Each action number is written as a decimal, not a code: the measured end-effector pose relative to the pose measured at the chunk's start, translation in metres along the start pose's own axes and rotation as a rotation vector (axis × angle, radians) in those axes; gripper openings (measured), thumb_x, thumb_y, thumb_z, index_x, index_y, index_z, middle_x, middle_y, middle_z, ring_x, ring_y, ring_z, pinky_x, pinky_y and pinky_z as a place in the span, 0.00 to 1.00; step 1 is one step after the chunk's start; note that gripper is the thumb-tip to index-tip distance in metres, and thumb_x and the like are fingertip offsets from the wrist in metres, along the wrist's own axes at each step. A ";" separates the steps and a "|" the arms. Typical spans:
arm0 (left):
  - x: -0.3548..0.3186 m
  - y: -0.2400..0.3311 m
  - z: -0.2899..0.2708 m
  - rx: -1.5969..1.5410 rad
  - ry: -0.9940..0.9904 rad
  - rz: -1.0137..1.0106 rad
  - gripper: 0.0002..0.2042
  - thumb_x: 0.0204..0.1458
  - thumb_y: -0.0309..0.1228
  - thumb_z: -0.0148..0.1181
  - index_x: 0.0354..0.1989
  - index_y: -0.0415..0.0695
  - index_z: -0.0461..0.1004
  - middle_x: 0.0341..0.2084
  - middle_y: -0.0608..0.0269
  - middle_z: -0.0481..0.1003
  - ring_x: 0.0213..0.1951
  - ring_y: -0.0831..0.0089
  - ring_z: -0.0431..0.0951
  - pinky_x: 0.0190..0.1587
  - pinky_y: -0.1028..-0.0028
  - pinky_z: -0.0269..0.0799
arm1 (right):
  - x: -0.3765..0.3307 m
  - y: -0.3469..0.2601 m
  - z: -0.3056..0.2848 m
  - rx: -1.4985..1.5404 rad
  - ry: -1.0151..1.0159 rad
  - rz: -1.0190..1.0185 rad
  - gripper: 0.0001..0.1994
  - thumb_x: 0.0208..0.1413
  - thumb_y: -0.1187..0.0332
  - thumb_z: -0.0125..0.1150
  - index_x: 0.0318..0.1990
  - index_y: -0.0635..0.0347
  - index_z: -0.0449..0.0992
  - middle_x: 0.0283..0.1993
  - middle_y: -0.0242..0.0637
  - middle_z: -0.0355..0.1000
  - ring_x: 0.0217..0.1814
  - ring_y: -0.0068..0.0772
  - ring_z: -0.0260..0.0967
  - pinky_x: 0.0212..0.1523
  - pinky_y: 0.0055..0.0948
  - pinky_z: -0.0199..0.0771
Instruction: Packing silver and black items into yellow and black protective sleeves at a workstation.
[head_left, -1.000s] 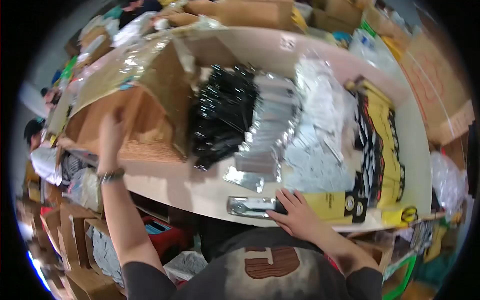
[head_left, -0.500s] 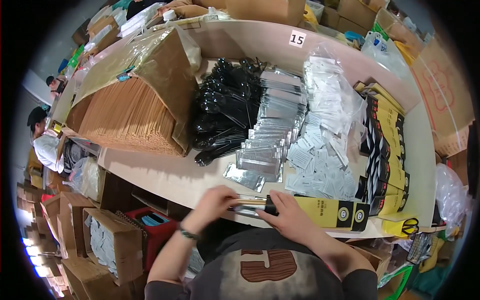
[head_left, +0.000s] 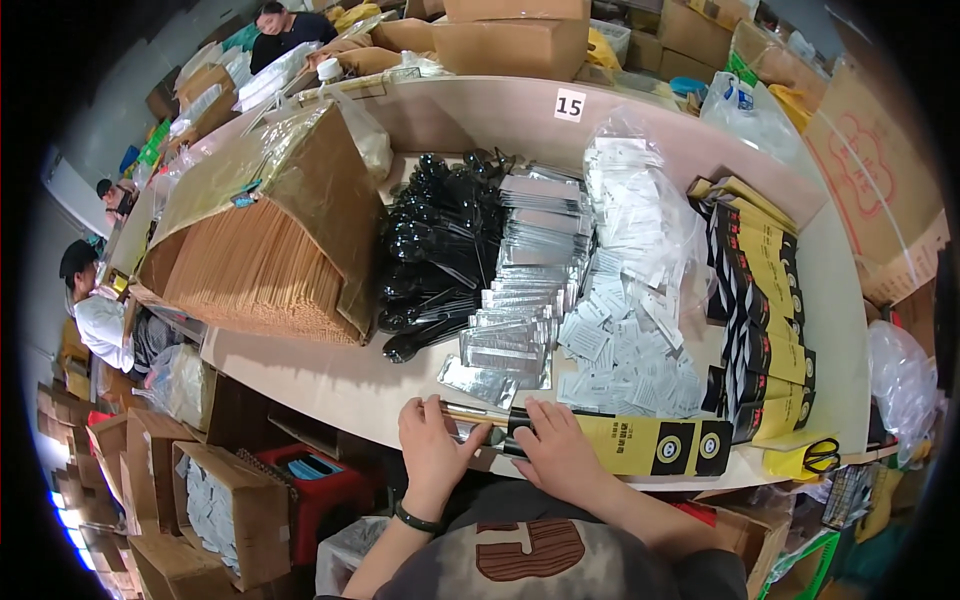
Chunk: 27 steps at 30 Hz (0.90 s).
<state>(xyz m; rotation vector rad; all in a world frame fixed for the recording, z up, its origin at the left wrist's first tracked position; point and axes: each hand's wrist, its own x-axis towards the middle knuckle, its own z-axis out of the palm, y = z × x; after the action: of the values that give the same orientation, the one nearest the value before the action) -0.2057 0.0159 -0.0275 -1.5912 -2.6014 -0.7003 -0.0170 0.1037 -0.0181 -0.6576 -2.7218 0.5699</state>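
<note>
At the table's front edge, my left hand (head_left: 437, 450) is closed round the left part of a small bundle, its thumb pointing toward the packaging sleeve. Thin wooden sticks (head_left: 474, 415), which look like chopsticks, lie in that bundle with something silvery under them. Their right ends go into the black mouth of a flat yellow and black packaging sleeve (head_left: 628, 445). My right hand (head_left: 555, 445) grips the sleeve at this mouth, fingers on top. Just beyond my hands lie silver foil packets (head_left: 510, 352). Past the sleeve are small white printed packets (head_left: 632, 365).
A carton (head_left: 335, 220) full of wooden sticks stands at the left. Black plastic spoons (head_left: 440, 240) are heaped beside it. More yellow and black sleeves (head_left: 765, 330) are stacked at the right, near yellow-handled scissors (head_left: 822, 457). A raised board (head_left: 480, 115) bounds the back. Co-workers are at the far left.
My left hand has turned from a pinch over the sticks to a grip with its thumb nearer the sleeve's mouth. The right hand still holds the sleeve. The view has shifted slightly.
</note>
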 end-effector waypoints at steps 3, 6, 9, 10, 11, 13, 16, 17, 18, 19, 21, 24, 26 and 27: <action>0.000 0.002 0.009 -0.164 -0.079 -0.012 0.32 0.44 0.44 0.73 0.51 0.34 0.68 0.43 0.43 0.71 0.47 0.46 0.70 0.50 0.55 0.67 | -0.004 0.001 0.001 0.033 0.037 0.030 0.19 0.40 0.65 0.71 0.39 0.62 0.71 0.59 0.60 0.64 0.61 0.57 0.62 0.61 0.51 0.62; -0.014 0.003 0.018 -0.401 -0.186 0.057 0.20 0.48 0.27 0.66 0.49 0.36 0.69 0.41 0.41 0.70 0.46 0.44 0.70 0.49 0.55 0.67 | -0.008 0.004 0.028 0.039 0.166 -0.019 0.17 0.37 0.66 0.67 0.37 0.59 0.71 0.55 0.58 0.66 0.53 0.58 0.68 0.53 0.49 0.69; -0.021 -0.011 0.025 -0.215 -0.006 0.041 0.27 0.45 0.33 0.72 0.52 0.36 0.68 0.49 0.41 0.67 0.52 0.44 0.68 0.56 0.57 0.66 | -0.003 -0.001 0.021 0.033 0.133 -0.017 0.19 0.41 0.65 0.68 0.40 0.60 0.71 0.52 0.55 0.66 0.53 0.55 0.67 0.52 0.46 0.68; -0.019 -0.013 0.019 -0.164 -0.033 -0.032 0.31 0.43 0.36 0.74 0.53 0.36 0.67 0.49 0.41 0.67 0.52 0.45 0.68 0.56 0.57 0.65 | -0.004 -0.003 0.021 -0.039 0.218 -0.049 0.17 0.41 0.66 0.66 0.40 0.60 0.71 0.47 0.52 0.67 0.50 0.52 0.67 0.50 0.45 0.67; -0.019 -0.019 0.021 -0.192 -0.036 -0.048 0.30 0.43 0.35 0.74 0.52 0.36 0.68 0.47 0.43 0.68 0.49 0.48 0.70 0.54 0.59 0.67 | -0.005 -0.004 0.021 -0.055 0.228 -0.044 0.17 0.41 0.66 0.66 0.40 0.60 0.71 0.47 0.52 0.67 0.50 0.52 0.67 0.50 0.45 0.67; -0.016 -0.023 0.029 -0.221 -0.036 -0.060 0.29 0.43 0.34 0.73 0.52 0.36 0.69 0.45 0.45 0.69 0.47 0.50 0.71 0.51 0.60 0.68 | -0.005 -0.004 0.024 0.016 0.157 -0.033 0.18 0.42 0.65 0.65 0.41 0.60 0.71 0.46 0.50 0.67 0.51 0.51 0.66 0.50 0.44 0.66; -0.009 -0.005 0.029 -0.375 -0.247 -0.025 0.19 0.46 0.25 0.68 0.48 0.38 0.73 0.40 0.56 0.75 0.41 0.63 0.77 0.45 0.68 0.74 | -0.006 0.002 0.026 0.050 0.171 -0.037 0.17 0.43 0.66 0.64 0.42 0.60 0.72 0.45 0.47 0.67 0.50 0.50 0.66 0.49 0.44 0.66; -0.011 -0.005 0.039 -0.670 -0.378 -0.104 0.18 0.48 0.22 0.65 0.49 0.38 0.73 0.43 0.57 0.75 0.44 0.66 0.77 0.47 0.69 0.74 | -0.004 0.003 0.026 0.043 0.186 -0.045 0.17 0.43 0.66 0.64 0.42 0.60 0.72 0.45 0.47 0.67 0.50 0.50 0.66 0.49 0.44 0.66; -0.013 -0.006 0.048 -0.965 -0.512 -0.181 0.17 0.50 0.19 0.63 0.49 0.38 0.73 0.46 0.57 0.75 0.47 0.69 0.77 0.50 0.70 0.74 | -0.006 0.004 0.027 0.023 0.186 -0.041 0.17 0.43 0.66 0.64 0.42 0.60 0.72 0.44 0.47 0.67 0.49 0.49 0.67 0.49 0.44 0.67; -0.010 0.009 0.036 -0.964 -0.566 -0.159 0.18 0.51 0.17 0.61 0.51 0.38 0.72 0.48 0.57 0.75 0.49 0.70 0.77 0.51 0.71 0.74 | -0.007 0.006 0.027 0.009 0.179 -0.031 0.16 0.44 0.66 0.64 0.42 0.60 0.72 0.44 0.46 0.67 0.49 0.48 0.67 0.48 0.44 0.67; -0.012 -0.022 0.048 -1.071 -0.653 -0.154 0.23 0.53 0.15 0.58 0.59 0.39 0.67 0.50 0.55 0.74 0.50 0.71 0.76 0.53 0.71 0.73 | 0.001 0.001 0.030 0.031 0.157 -0.038 0.17 0.44 0.67 0.63 0.43 0.60 0.72 0.44 0.46 0.67 0.48 0.48 0.67 0.48 0.44 0.67; -0.002 0.002 -0.007 -0.338 -0.321 0.252 0.35 0.47 0.29 0.70 0.64 0.38 0.61 0.48 0.48 0.73 0.50 0.59 0.77 0.55 0.64 0.71 | -0.008 0.009 0.023 0.018 0.181 -0.046 0.17 0.47 0.67 0.61 0.46 0.58 0.72 0.43 0.48 0.67 0.46 0.48 0.68 0.46 0.43 0.68; 0.008 0.026 -0.052 -0.089 -0.188 0.479 0.34 0.44 0.34 0.72 0.60 0.39 0.64 0.45 0.49 0.74 0.47 0.57 0.77 0.52 0.63 0.72 | -0.007 0.007 0.020 0.095 0.180 -0.123 0.18 0.50 0.66 0.59 0.50 0.54 0.72 0.43 0.49 0.67 0.44 0.49 0.68 0.43 0.43 0.69; 0.006 0.031 -0.061 0.151 -0.044 0.687 0.34 0.40 0.38 0.74 0.56 0.40 0.67 0.41 0.49 0.75 0.45 0.54 0.78 0.49 0.62 0.73 | 0.002 0.000 0.012 0.121 0.106 -0.188 0.15 0.51 0.62 0.60 0.46 0.52 0.73 0.41 0.46 0.67 0.42 0.49 0.68 0.39 0.46 0.70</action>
<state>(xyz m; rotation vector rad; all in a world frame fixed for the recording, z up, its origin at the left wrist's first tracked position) -0.1953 0.0100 0.0402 -2.2491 -1.8497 -0.3995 -0.0227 0.1008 -0.0287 -0.3853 -2.5896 0.6276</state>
